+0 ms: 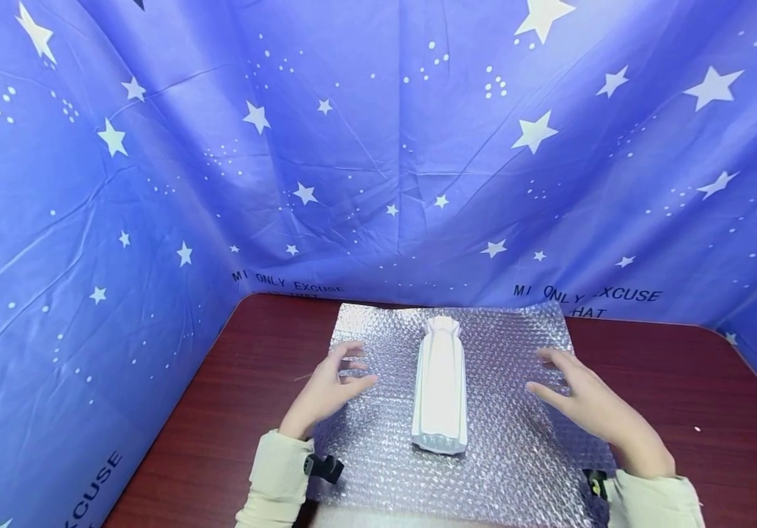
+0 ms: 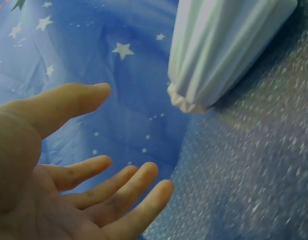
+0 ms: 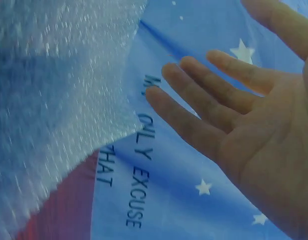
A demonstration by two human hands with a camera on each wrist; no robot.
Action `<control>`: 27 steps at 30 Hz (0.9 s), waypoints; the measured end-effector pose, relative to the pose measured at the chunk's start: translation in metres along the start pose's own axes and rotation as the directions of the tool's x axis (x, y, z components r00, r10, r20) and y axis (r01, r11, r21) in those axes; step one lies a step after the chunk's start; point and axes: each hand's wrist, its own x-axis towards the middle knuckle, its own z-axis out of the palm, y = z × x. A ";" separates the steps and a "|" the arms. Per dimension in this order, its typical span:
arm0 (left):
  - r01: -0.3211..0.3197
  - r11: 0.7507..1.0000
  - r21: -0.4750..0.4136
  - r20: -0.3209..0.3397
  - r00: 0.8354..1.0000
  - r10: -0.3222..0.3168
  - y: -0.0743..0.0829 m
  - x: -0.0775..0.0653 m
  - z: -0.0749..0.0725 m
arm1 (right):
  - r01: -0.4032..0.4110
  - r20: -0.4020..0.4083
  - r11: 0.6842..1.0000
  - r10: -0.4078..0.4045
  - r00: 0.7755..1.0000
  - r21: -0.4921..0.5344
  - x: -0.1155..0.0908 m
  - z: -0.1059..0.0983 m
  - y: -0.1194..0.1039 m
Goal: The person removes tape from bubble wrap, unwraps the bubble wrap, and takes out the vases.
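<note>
A white fluted vase [image 1: 441,385] lies on its side on a sheet of bubble wrap [image 1: 510,440], its narrower scalloped end toward the back. To its left my left hand [image 1: 328,385] hovers over the wrap's left edge, fingers spread and apart from the vase. On the other side my right hand [image 1: 590,400] is held over the wrap's right part, thumb and fingers spread with nothing between them. The left wrist view shows the vase's ribbed body [image 2: 218,50] beyond my fingertips. In the right wrist view a corner of the bubble wrap [image 3: 69,100] is beside my fingers.
The dark red wooden table [image 1: 702,381] extends to both sides of the wrap. A blue curtain [image 1: 398,147] with white stars and printed words hangs behind the table and along its left side. A small white speck [image 1: 697,429] lies on the table at right.
</note>
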 end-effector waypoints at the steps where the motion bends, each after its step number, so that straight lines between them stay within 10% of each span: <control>1: -0.001 1.000 -0.002 0.005 1.000 0.001 -0.001 0.001 0.002 | 0.003 0.004 1.000 -0.003 1.000 0.008 0.001 0.002 -0.001; 27: -0.006 0.996 -0.091 0.091 0.996 0.014 -0.012 0.011 0.050 | -0.017 0.036 0.993 0.013 0.999 0.113 0.026 0.066 -0.025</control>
